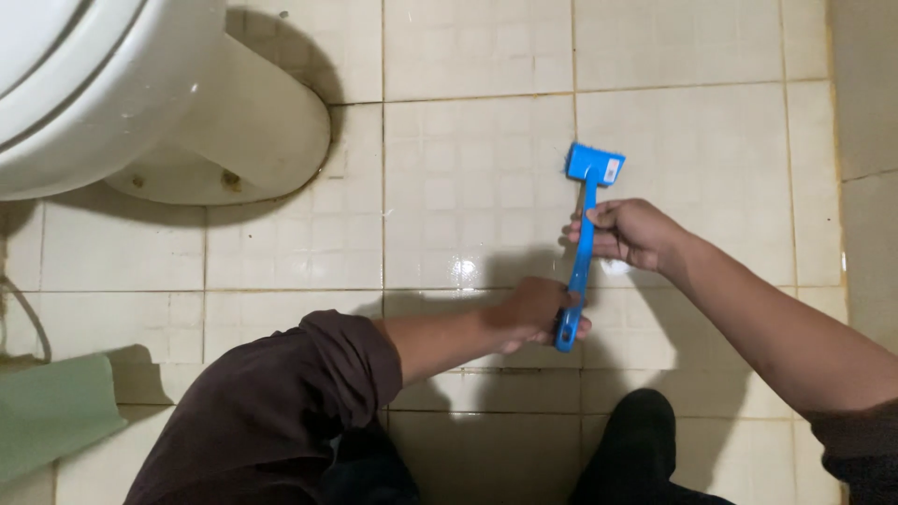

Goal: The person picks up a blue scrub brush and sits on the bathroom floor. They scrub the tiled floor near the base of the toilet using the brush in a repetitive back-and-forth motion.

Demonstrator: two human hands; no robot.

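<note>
A blue long-handled scrub brush is held over the wet tiled floor, its head pointing away from me. My right hand grips the handle near its middle. My left hand closes around the lower end of the handle. Both arms reach in from the bottom of the view, the left in a dark rolled-up sleeve.
A white toilet stands at the upper left, its base bolted to the floor. A green cloth-like thing lies at the lower left beside a thin cable. My dark-clothed knees fill the bottom edge.
</note>
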